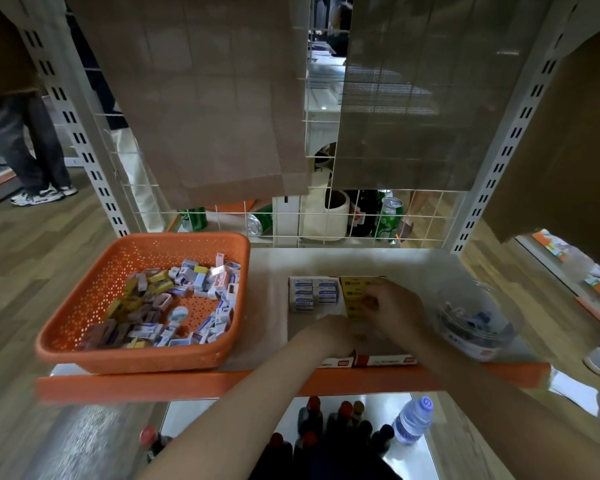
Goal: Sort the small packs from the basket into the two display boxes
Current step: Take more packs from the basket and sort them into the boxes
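Orange basket (136,362) on white shelf (413,268), wire-grid back (291,220), wood-plank floor (32,254) around.

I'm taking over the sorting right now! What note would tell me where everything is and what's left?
Right grip: fingers on the yellow packs in the right display box; too blurred to tell if it pinches one.
Left grip: over the boxes' near part; hold unclear.
Done: white-blue packs are lined up at the far end of the left display box, with yellow ones beside them.
Left: the orange basket holds many mixed packs.
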